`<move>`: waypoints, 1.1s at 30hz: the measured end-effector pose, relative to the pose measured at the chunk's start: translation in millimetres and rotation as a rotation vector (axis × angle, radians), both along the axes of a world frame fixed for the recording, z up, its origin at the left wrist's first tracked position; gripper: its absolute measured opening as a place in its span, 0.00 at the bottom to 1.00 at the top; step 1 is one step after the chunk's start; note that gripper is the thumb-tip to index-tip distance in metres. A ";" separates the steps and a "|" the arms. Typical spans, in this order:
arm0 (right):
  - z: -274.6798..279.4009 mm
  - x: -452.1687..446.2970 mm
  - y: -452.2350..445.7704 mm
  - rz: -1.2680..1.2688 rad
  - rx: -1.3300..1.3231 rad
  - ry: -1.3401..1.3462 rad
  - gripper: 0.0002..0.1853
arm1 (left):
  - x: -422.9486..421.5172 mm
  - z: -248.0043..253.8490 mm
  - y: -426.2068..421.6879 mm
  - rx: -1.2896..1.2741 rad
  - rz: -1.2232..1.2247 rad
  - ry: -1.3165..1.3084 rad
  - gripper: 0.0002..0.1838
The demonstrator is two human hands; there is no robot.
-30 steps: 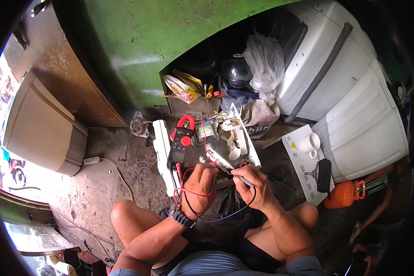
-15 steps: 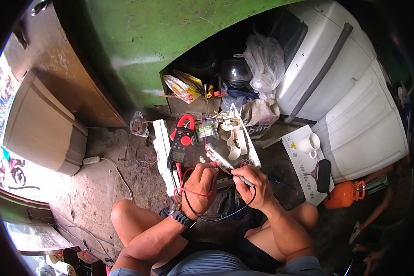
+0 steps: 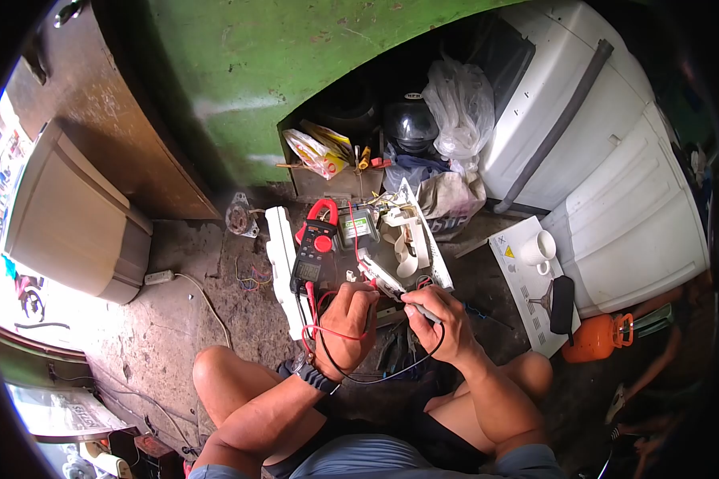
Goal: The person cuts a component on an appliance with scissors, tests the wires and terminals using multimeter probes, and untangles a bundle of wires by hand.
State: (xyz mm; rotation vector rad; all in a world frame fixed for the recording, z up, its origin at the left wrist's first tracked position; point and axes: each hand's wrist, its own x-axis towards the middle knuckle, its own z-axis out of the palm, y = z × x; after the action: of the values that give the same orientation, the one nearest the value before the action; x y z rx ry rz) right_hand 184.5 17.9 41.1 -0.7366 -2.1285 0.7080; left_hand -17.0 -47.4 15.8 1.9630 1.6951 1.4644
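My left hand (image 3: 348, 321) is closed around a red test probe (image 3: 374, 285), its fingers hiding most of it. In my right hand (image 3: 442, 321) a dark test probe (image 3: 430, 314) is pinched, its black lead looping down towards my left wrist. Both probes point at a narrow white part (image 3: 381, 274) between the hands; whether the tips touch it I cannot tell. Just beyond my left hand, a red-and-black clamp meter (image 3: 318, 245) leans on a white appliance panel (image 3: 280, 255). Behind the white part sits a box with a green label (image 3: 359, 227), beside a white housing with wires (image 3: 415, 239).
A white mug (image 3: 538, 248) and a black-handled tool (image 3: 563, 304) rest on a printed board (image 3: 519, 295) at right, near an orange gas canister (image 3: 599, 338). A small motor (image 3: 241, 216) lies on the floor at left. Another person's arm shows at far right.
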 end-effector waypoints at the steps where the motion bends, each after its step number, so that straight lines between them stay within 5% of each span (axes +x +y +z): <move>1: 0.1 0.0 0.1 0.000 0.000 0.000 0.08 | 0.0 0.0 0.0 0.000 0.000 0.000 0.13; 33: -1.6 -1.1 -1.4 -0.049 0.057 0.152 0.10 | -1.8 -0.7 -4.3 0.091 -0.048 0.002 0.16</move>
State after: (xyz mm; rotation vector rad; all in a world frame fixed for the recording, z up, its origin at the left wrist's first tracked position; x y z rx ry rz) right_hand 183.5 16.6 39.5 -0.6799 -1.9781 0.6542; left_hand -18.8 -51.7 15.1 2.0366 1.5966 1.5494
